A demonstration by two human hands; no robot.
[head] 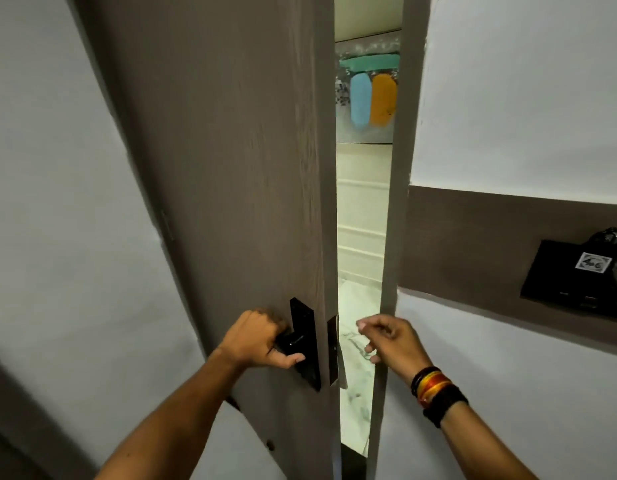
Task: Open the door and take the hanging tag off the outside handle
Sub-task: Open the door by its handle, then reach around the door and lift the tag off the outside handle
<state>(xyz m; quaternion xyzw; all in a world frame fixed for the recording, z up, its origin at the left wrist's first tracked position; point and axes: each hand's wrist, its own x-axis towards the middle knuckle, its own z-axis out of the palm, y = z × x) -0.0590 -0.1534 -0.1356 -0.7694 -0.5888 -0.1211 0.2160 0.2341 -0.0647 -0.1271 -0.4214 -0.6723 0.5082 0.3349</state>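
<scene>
A grey-brown wooden door point(231, 168) stands partly open, with a narrow gap on its right side. My left hand point(257, 337) grips the black inside handle point(293, 341), which sits on a black plate point(305, 344). My right hand point(390, 339) hovers in the gap just right of the door's edge, fingers loosely curled and holding nothing. The lock plate point(332, 351) shows on the door's edge. The outside handle and the hanging tag are hidden behind the door.
The door frame point(395, 202) bounds the gap on the right. A black wall holder point(577, 275) with a small label sits at the far right. Through the gap I see a pale hallway floor point(355, 341) and a wall picture point(369, 91) with colourful shapes.
</scene>
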